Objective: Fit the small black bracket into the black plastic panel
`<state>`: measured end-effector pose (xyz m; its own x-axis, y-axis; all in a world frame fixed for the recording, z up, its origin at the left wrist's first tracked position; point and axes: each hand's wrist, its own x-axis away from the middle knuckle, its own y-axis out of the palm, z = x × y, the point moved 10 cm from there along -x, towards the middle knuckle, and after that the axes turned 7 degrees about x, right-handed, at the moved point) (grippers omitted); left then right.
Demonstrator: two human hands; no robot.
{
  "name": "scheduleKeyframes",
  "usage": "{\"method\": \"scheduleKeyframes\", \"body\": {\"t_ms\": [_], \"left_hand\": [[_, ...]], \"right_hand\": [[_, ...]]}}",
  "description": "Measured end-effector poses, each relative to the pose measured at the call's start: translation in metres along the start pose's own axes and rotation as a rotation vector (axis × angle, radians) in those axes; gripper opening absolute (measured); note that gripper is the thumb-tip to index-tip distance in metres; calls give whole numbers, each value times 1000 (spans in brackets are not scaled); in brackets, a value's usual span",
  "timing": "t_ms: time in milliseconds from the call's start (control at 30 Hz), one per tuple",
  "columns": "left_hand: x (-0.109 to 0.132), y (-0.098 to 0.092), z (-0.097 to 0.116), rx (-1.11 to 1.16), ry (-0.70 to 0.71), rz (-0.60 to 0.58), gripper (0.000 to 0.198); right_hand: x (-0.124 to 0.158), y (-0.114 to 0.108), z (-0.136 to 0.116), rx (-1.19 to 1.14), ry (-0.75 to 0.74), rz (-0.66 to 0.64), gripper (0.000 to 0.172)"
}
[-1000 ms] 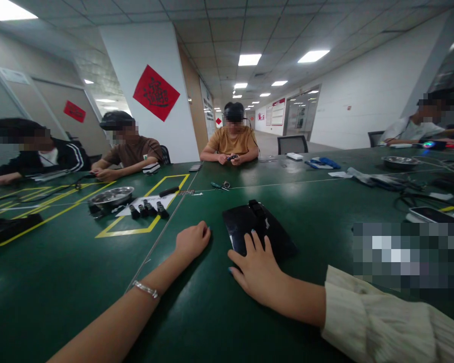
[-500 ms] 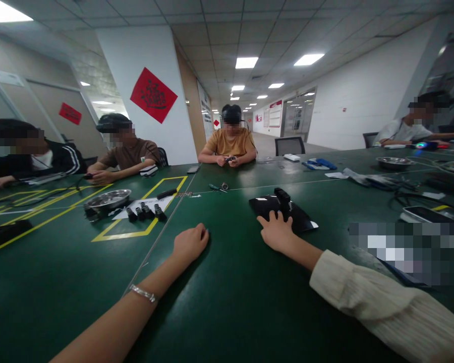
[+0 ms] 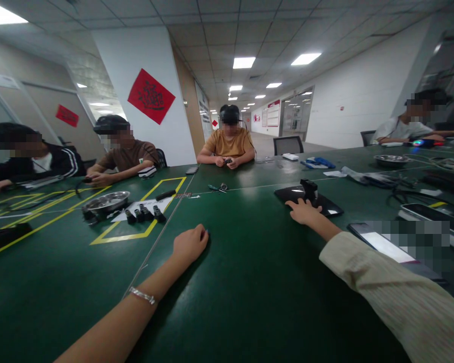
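Note:
My right hand lies palm down with spread fingers on the near edge of a flat, glossy black piece. A small black upright block stands on that piece, just beyond my fingers. My left hand rests on the green table with its fingers curled in, and nothing shows between them. A silver bracelet circles the left wrist. Right of my right forearm lies a phone with a bright screen, partly pixelated.
At left stand a metal bowl and several black cylindrical parts on white paper, by yellow tape. A green-handled tool lies mid-table. Another bowl is far right. Several people sit around the table.
My right hand and the black piece with its upright block have slid to the right and slightly away. More of the phone shows. My left hand has stayed in place.

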<state>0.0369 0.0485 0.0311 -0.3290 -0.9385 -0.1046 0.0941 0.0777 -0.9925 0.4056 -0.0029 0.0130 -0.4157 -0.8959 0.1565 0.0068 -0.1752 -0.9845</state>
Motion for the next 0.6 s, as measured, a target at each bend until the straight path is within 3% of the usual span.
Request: {"method": "scheduleKeyframes", "body": {"t_ms": [200, 600], "left_hand": [[2, -1, 1, 11, -20, -14, 38], [2, -2, 0, 12, -20, -14, 37]], "right_hand": [[-4, 7, 42, -61, 163, -86, 54], [-13, 15, 91, -90, 312, -64, 57]]}}
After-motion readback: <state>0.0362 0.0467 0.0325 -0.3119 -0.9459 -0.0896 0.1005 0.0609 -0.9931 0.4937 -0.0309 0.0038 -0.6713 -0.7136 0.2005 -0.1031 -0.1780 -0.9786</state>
